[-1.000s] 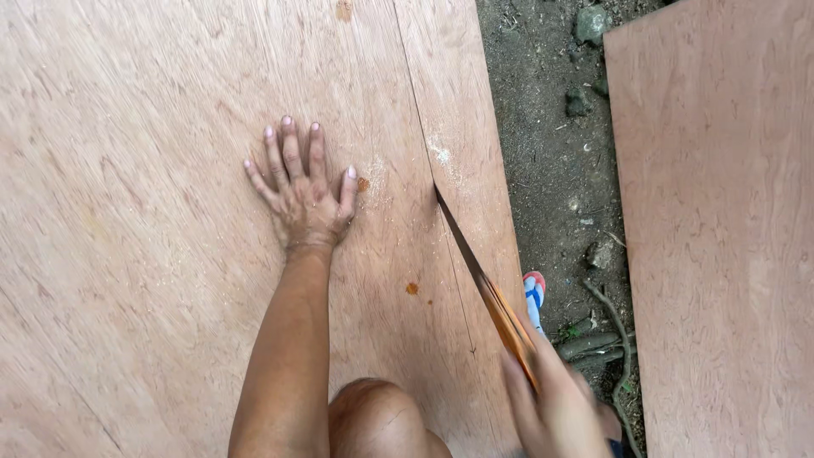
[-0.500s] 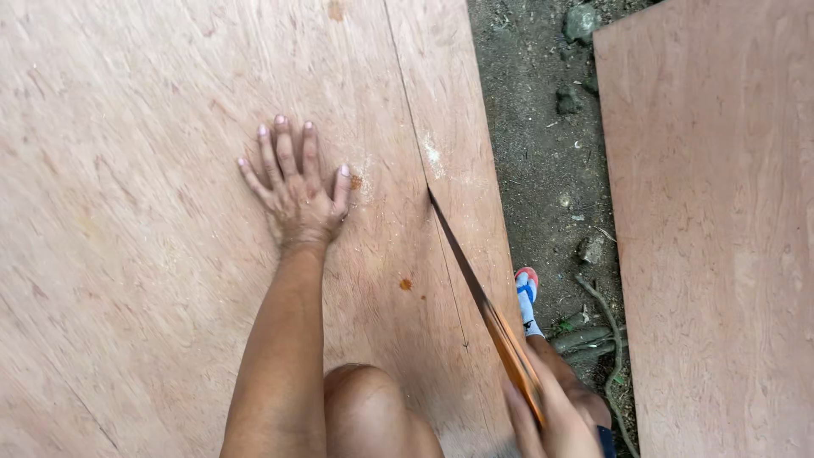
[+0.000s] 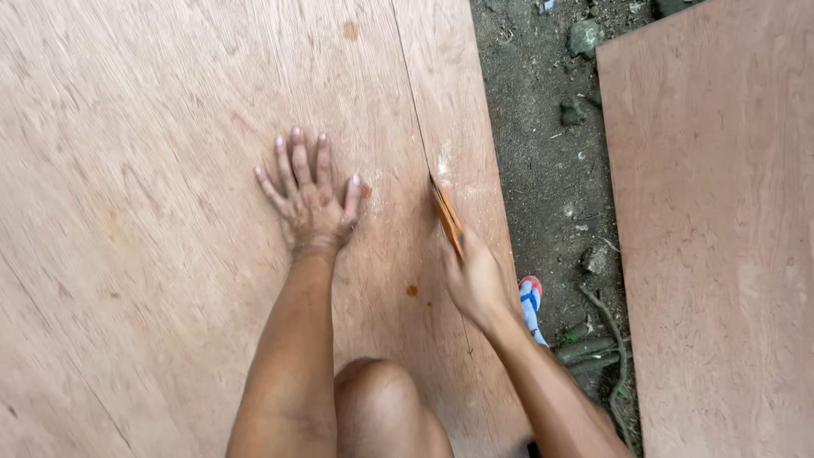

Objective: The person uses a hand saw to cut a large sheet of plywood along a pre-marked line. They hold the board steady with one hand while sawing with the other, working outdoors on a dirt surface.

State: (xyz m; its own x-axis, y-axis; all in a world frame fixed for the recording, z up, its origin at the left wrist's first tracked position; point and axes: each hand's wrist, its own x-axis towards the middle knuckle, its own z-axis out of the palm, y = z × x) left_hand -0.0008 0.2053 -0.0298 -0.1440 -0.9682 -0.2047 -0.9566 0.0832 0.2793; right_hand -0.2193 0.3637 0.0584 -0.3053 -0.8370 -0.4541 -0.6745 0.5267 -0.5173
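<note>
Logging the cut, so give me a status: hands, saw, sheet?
Left hand flat on plywood sheet. Right hand grips saw, blade in the cut line. Nothing blocking the line ahead.

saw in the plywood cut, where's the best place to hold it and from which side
Grip the saw by its handle at the near end, coming from the right hand's side. The blade slants forward into the cut in the plywood sheet, leaving only that end free.
</note>
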